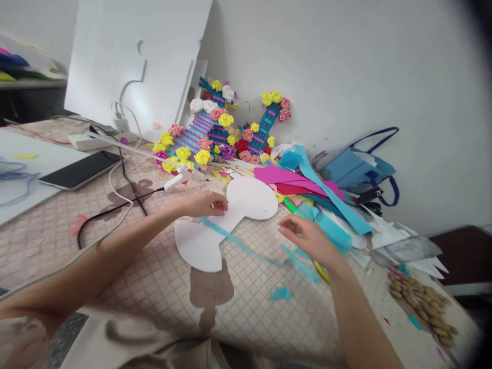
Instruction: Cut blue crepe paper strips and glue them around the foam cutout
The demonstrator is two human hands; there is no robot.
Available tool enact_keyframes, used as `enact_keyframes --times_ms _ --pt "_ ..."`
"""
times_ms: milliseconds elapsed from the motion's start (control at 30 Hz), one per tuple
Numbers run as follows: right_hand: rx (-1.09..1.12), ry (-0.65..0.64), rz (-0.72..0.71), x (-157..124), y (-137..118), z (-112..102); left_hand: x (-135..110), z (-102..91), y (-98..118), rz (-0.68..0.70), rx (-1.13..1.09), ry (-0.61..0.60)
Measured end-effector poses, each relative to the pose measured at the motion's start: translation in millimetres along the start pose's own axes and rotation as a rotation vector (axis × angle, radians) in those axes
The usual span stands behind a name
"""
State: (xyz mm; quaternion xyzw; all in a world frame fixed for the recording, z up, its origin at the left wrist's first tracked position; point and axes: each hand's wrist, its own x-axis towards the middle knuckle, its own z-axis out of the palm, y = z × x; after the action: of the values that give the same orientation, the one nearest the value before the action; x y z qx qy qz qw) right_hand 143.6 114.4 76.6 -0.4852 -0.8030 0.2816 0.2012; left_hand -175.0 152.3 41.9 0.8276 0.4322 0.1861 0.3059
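Working at a white cutout (232,214), flat on the table (154,266) between my hands; a blue strip (240,243) lies across it near the neck and trails right. Left hand (209,204) is over the neck, fingers curled; can't tell if they pinch anything. Right hand (307,238) is loosely open, nothing in it, right of the cutout. My take: pin the cutout with the left, keep the strip flat under light, even tension; thin paper probably creases or tears easily. Around: glue gun (182,179) far left of the cutout, tip possibly hot, so keep the left off it. Black cord (151,193) could snag. Flowered shapes (200,136) at the far side. Paper pile (292,184) far right and a scrap (280,293) near right crowd my right. Peanuts (418,307) farther right.
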Motion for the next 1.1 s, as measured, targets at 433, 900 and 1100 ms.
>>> enact_keyframes --times_ms 433,900,1100 --pt "-0.194 -0.058 -0.163 40 -29 114 -18 -14.0 -14 -0.226 0.192 -0.043" --pt "0.339 -0.203 0.008 37 -7 99 -21 -0.3 -3 -0.316 0.257 -0.097" --pt "0.227 -0.204 -0.027 37 -10 101 -19 0.2 0 -0.342 0.197 -0.099"
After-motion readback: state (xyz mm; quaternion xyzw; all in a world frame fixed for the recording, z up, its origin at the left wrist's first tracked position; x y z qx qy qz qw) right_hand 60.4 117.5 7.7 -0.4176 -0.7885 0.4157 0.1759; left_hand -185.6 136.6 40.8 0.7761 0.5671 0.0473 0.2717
